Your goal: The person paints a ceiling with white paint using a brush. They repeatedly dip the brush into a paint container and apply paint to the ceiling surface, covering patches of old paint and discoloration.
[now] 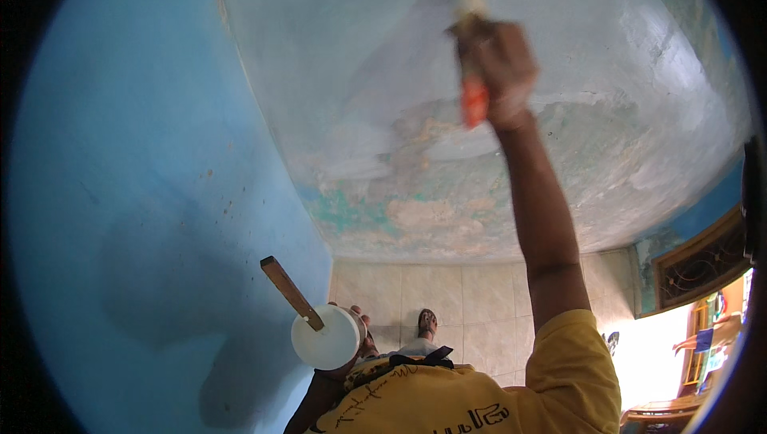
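My right hand (510,68) is raised against the wall ahead, its fingers closed round a paintbrush (474,103) with a red-orange handle end. The brush's pale bristles point up to the wall; motion blurs both brush and hand, so I cannot tell whether the tips touch it. Low at the left, my left hand (361,313) holds a round white tub (334,343) from its side and underneath. White liquid, apparently paint, is in the tub, and a flat wooden stick (292,293) leans out over the rim. Part of my left hand is hidden by the tub.
The wall ahead (343,138) has whitish coating above and patchy green and beige areas below. A blue wall (144,146) meets it close on my left. Below lies a tiled floor (479,298). At right are a brown-framed grille (703,262) and a bright opening with a person beyond.
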`<state>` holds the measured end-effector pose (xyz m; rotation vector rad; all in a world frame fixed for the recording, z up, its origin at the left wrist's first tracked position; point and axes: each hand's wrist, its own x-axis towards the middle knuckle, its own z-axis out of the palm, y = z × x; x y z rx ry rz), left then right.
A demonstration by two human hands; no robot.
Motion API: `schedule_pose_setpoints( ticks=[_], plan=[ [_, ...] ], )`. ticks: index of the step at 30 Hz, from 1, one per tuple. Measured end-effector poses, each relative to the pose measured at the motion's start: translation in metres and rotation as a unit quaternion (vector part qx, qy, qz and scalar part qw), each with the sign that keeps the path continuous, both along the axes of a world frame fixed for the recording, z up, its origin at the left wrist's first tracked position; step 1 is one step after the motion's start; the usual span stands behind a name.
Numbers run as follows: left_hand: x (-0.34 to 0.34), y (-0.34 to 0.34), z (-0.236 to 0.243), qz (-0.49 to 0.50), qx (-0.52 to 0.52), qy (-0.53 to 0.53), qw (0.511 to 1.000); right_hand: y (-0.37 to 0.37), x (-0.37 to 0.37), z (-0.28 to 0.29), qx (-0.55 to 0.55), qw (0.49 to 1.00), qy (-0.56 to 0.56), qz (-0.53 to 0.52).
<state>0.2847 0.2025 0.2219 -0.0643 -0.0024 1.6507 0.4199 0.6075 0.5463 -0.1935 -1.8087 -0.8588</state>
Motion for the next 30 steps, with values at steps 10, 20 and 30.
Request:
schedule_pose_setpoints(
  ticks=[10, 20, 30],
  plan=[
    [-0.015, 0.003, -0.011, -0.046, 0.057, 0.032, 0.997, -0.003, 0.006, -0.211, -0.292, 0.942, -0.089, 0.137],
    [-0.006, -0.006, -0.004, -0.016, -0.018, 0.003, 1.000, 0.042, 0.191, -0.138, -0.117, 0.962, 0.239, -0.058],
    [0.004, 0.019, 0.018, -0.032, 0.003, 0.039, 0.999, -0.031, 0.038, -0.248, -0.261, 0.950, -0.123, 0.118]
  ],
)
